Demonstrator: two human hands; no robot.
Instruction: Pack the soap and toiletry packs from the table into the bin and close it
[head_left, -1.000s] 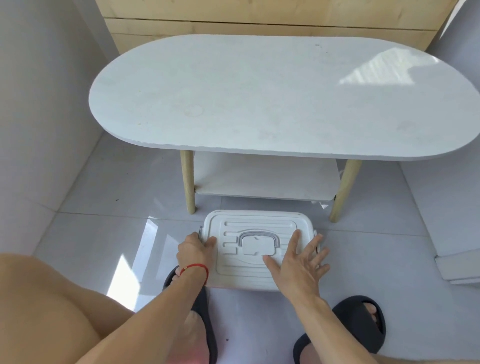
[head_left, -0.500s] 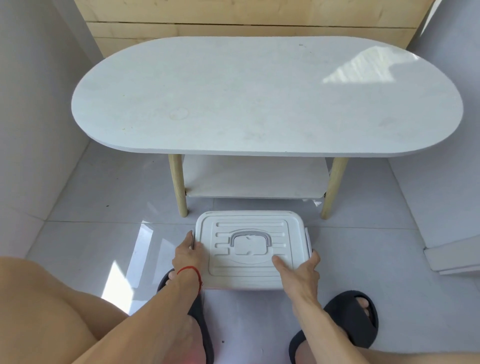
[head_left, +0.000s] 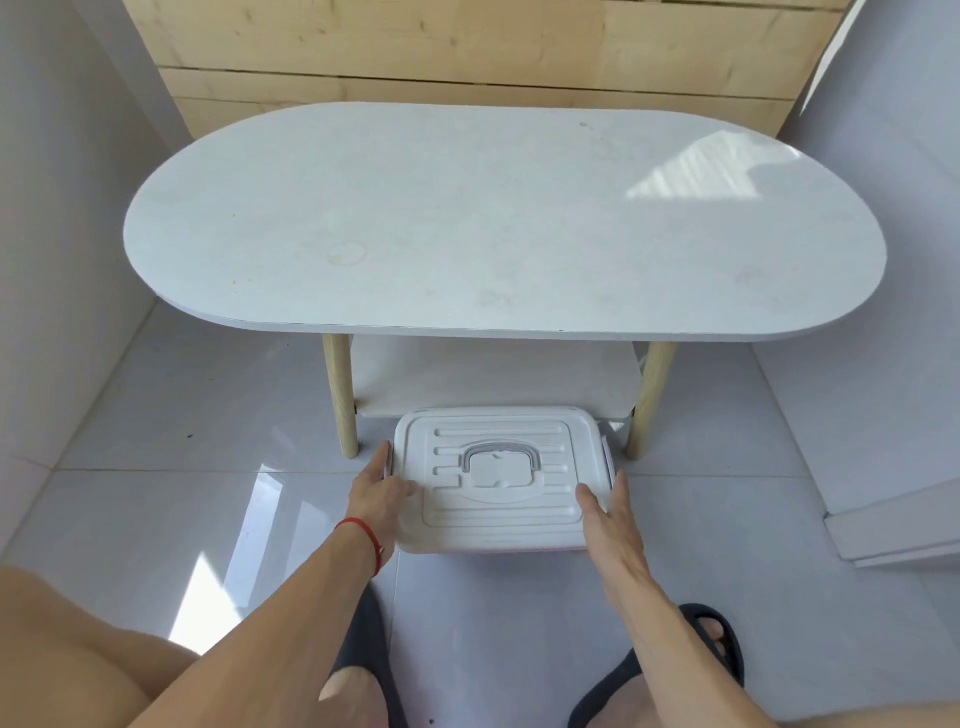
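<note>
A white plastic bin sits on the floor in front of the table, its ribbed lid on top with a grey handle lying flat in the middle. My left hand, a red string at its wrist, presses against the bin's left side with the thumb on the lid. My right hand holds the right side, thumb on the lid and fingers along the edge. The white oval table bears no soap or toiletry packs. The bin's contents are hidden by the lid.
The table has pale wooden legs and a lower white shelf. Grey walls stand close on both sides, wooden panelling behind. My feet in dark slippers rest on the glossy tiled floor near the bin.
My right hand slid from flat on the lid to the bin's right edge. My left hand shifted along the left side. The view rose and tilted back.
</note>
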